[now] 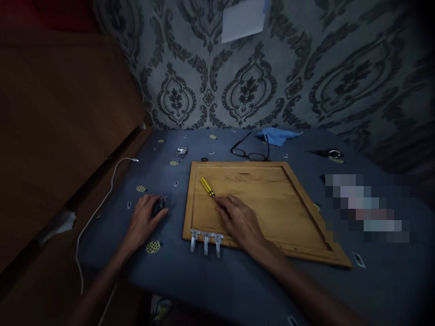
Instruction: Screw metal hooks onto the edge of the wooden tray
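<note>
A framed wooden panel [258, 194], much like a cabinet door, lies flat on the blue patterned tablecloth. Over its left half, my right hand [239, 219] has its fingertips closed on the thin metal shaft of a yellow-handled screwdriver [207, 186]; the handle points away, up and left. At the panel's near left edge sits a metal strip with three hooks [205, 242], which hang past the edge. Left of the panel, my left hand [144, 217] rests on the cloth, thumb and fingers curved around something small, dark and partly shiny that I cannot make out.
Behind the panel lie eyeglasses [253, 156], a blue cloth [278, 136] and a crumpled clear, shiny item [181, 152]. Black-handled scissors [331, 154] are at the back right. A white cable [110, 192] runs along the left edge beside wooden furniture [64, 122]. A blurred-out object [363, 203] lies right.
</note>
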A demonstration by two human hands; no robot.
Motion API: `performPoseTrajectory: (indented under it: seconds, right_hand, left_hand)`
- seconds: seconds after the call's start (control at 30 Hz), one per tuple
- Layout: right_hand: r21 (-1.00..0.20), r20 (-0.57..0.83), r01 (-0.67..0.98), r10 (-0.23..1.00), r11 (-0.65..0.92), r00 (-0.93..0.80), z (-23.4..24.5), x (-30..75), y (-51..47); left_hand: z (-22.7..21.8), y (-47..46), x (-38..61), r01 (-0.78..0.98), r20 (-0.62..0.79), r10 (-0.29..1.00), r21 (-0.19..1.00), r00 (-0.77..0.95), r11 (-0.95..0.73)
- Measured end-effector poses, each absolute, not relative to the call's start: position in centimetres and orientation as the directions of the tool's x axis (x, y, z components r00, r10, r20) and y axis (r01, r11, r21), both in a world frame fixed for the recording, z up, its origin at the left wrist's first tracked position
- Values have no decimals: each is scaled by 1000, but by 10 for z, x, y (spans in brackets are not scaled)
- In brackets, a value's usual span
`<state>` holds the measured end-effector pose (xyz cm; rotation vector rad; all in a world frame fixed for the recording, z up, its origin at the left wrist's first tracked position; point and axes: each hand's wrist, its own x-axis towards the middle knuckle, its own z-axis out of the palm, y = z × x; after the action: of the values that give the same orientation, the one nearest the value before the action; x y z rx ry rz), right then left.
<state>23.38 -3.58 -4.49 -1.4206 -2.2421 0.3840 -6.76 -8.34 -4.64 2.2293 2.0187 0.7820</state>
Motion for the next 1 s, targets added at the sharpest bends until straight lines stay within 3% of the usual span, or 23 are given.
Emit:
performPoseTrajectory:
  seconds: [0.27, 0.5, 1.0]
  right_hand:
    - [-533, 260, 725, 900, 437, -351, -57, 240, -32]
    - [-573, 266, 697, 902, 431, -340, -58, 242, -29]
    - [-626, 256, 659, 908, 417, -331, -60, 244, -28]
  left_hand:
    - [-13, 22, -66, 901, 361, 927, 363, 101, -240]
    - [-18, 129, -64, 927, 297, 951, 329, 82, -183]
    - [-36, 141, -66, 954, 257, 963, 258, 84, -152]
